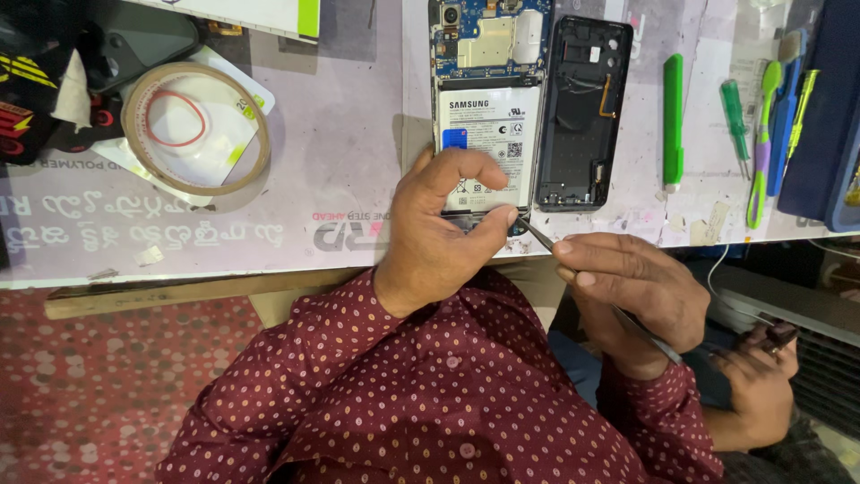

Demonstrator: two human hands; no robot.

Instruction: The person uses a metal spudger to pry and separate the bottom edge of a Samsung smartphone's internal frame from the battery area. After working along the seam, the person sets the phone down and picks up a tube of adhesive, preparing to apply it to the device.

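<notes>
A person in a dotted maroon shirt [430, 403] works over an opened phone [488, 108] lying back-up near the desk's [340, 179] front edge, its circuit board and white battery [488, 134] exposed. The left hand [443, 229] rests on the phone's lower end, fingers curled over the battery and thumb pressed against the bottom edge. The right hand [627, 287], fingers pinched together, holds thin metal tweezers [537, 236] whose tip touches the phone's bottom corner, just beside the left thumb. The phone's black back cover [582, 112] lies just to the right of the phone, inner side up. Farther right sit a green pry tool [673, 116], a small green screwdriver [736, 116] and a brush [763, 143]. A tape roll [195, 127] lies well to the left. Another person's hand [757, 381] shows at lower right, below the desk.
</notes>
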